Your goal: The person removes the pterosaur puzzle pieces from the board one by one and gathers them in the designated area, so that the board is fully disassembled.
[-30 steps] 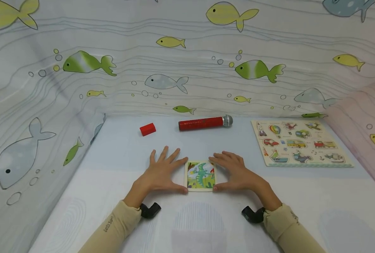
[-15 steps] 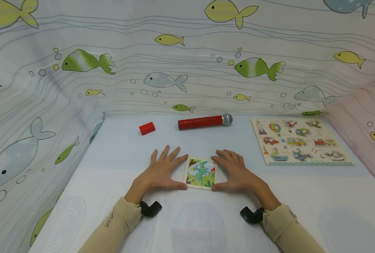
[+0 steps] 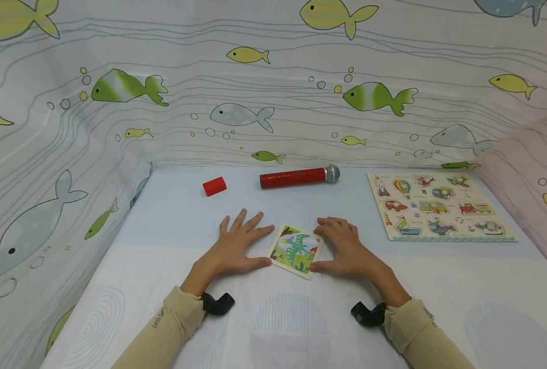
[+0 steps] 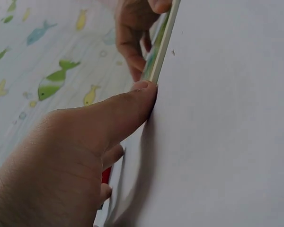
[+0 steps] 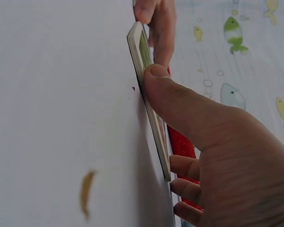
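Note:
A small square dinosaur puzzle board (image 3: 296, 250) with a pale border lies turned at an angle on the table. To its left is my left hand (image 3: 234, 247), fingers spread and straight, with the thumb tip at the board's lower left corner. My right hand (image 3: 344, 248) holds the right side, bent fingers at the upper right corner and thumb lower along the edge. In the left wrist view, the left thumb meets the end of the board's pale edge (image 4: 164, 45). The right wrist view shows the right thumb (image 5: 180, 97) against the board's side.
Behind the hands lie a red block (image 3: 215, 186) and a red toy microphone (image 3: 298, 177) with a silver head. A vehicle peg puzzle (image 3: 441, 207) lies at the back right. Fish-print cloth (image 3: 310, 61) rises behind the table and at both sides.
The board has turned clockwise from lying square, its upper right corner swinging right and its lower edge slanting. The left thumb has shifted slightly away from me; both hands stay beside the board.

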`<state>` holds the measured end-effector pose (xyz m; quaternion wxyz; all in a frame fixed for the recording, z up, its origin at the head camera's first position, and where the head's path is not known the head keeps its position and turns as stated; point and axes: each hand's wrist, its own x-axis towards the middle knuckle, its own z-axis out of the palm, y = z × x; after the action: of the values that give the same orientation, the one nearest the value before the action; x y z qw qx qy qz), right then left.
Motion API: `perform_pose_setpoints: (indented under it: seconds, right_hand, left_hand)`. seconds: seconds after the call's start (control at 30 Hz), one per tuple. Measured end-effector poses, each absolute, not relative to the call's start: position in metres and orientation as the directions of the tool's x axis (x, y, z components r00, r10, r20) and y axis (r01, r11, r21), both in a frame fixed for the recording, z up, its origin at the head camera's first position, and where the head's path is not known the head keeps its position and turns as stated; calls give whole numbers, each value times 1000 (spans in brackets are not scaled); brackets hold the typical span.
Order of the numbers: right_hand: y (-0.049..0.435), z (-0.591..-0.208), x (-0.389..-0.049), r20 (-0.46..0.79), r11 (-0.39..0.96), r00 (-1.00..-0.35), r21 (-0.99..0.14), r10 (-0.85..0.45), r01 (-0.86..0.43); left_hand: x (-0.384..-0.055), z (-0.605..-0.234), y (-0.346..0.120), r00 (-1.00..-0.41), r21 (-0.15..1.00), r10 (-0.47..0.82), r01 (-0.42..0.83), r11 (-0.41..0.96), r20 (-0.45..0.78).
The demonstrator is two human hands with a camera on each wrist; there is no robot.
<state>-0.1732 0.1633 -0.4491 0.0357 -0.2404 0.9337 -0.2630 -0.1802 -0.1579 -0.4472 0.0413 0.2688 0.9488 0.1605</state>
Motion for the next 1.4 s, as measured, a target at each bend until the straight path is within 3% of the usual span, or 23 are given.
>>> perform_pose_setpoints:
  seconds: [0.5,0.7,1.03,1.23,1.4]
  right_hand:
    - [162,-452,-172,117,722,-883,-532,-454,-442]
    - [157,-456,-168,128,748,-896,-507,-426,-428]
    - [150,-451,-165,116,792,-905,-448,-408,-415]
    - [150,-442,-175,133,771,-917,-504,-377,-390]
    - [146,-441,-187,140,704,-894,-570,-425,-424]
  left_hand:
    - [-178,-457,-155,-824,371,542,560,741,163]
    - [-171,-459,-149,-838,359,525,540,761,148]
    - [-161,-462,-130,-870,242,488,488,838,64]
    - [-158,-461,-120,-896,240,441,438,866,44]
    - [-157,-461,-115,-911,246,410,406,880,36]
